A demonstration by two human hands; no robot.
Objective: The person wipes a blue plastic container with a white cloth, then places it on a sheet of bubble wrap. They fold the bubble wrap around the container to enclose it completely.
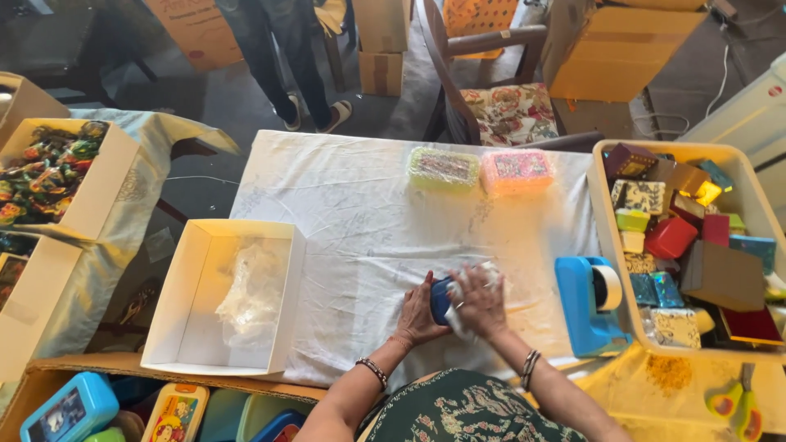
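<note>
Blue box (440, 299) upright between both hands (452, 307)

This looks like a home room turned into a small gift-packing workshop. A cloth-covered surface (360, 221) carries a blue tape dispenser (588, 304) and two wrapped boxes (481, 170) at its far edge. A beige tub (604, 213) on the right is heaped with small decorated boxes, and an open white carton (219, 299) sits on the left. Cardboard cartons (614, 49) stand on the floor at the far side, beside a wooden chair with a floral cushion (508, 113). Scissors (737, 403) lie near right.
</note>
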